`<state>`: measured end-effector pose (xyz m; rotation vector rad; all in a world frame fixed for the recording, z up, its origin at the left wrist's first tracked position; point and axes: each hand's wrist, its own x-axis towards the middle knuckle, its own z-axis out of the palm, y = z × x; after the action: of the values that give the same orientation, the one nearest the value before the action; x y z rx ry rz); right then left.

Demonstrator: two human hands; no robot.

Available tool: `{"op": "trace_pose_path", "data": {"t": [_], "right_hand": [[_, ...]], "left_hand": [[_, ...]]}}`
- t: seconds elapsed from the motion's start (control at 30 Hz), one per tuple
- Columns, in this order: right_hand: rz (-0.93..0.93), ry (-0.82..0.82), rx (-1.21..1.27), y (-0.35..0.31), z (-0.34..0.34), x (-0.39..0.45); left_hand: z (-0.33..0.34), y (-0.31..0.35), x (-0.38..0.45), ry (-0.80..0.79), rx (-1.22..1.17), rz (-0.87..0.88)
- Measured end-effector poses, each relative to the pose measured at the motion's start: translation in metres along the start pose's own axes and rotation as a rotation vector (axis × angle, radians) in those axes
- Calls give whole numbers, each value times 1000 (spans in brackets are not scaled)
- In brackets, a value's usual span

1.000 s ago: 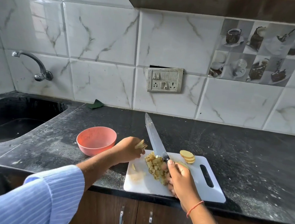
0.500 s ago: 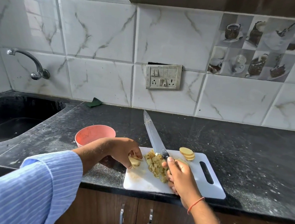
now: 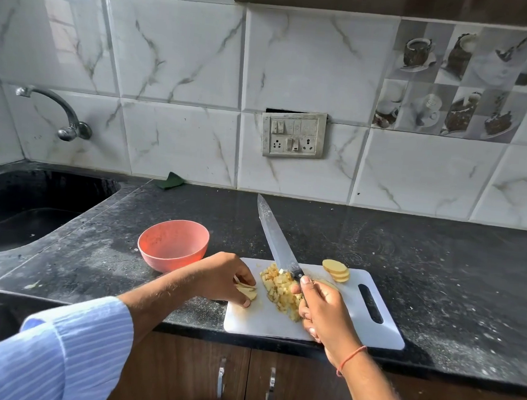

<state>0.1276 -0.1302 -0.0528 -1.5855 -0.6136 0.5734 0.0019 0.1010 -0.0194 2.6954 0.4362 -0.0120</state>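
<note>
Pink bowl [image 3: 173, 244] sat just left of cutting board [image 3: 262, 323] | left hand [image 3: 221, 275] pinched potato slices [image 3: 246, 291] at board's left end | right hand [image 3: 323, 305] gripped knife [image 3: 276, 237], blade pointing far | diced pile [image 3: 282, 291] lay between the hands

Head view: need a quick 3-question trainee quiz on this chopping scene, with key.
1. True or false: the left hand holds the knife.
2. Where does the pink bowl stand? A) on the cutting board B) on the counter, left of the board C) in the sink
3. Name what lies on the board between the two hands.

Key
1. False: the right hand grips it; the left hand holds potato slices.
2. B
3. The diced pile.
</note>
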Motion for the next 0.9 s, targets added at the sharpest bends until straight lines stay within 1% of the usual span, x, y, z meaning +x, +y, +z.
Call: {"op": "trace_pose_path", "data": {"t": [0.1, 0.27, 0.33, 0.43, 0.5, 0.6, 0.7, 0.8, 0.9], "right_hand": [[8, 1, -8, -2, 0, -1], [15, 7, -5, -6, 2, -4], [18, 19, -15, -6, 3, -4], [10, 35, -50, -8, 7, -9], [13, 54, -128, -8, 11, -10], [18, 75, -280, -11, 15, -13], [-10, 97, -533, -18, 18, -18], [1, 100, -690, -26, 23, -30], [28, 88, -765, -33, 30, -42]], "left_hand": [[7, -6, -6, 50, -131, -37], [15, -26, -16, 90, -106, 8], [25, -34, -20, 147, -130, 16], [40, -40, -25, 285, -181, 40], [46, -39, -29, 358, -183, 65], [50, -31, -32, 407, -149, 83], [49, -29, -40, 475, -170, 91], [48, -32, -42, 574, -236, 27], [49, -34, -35, 543, -245, -82]]}}
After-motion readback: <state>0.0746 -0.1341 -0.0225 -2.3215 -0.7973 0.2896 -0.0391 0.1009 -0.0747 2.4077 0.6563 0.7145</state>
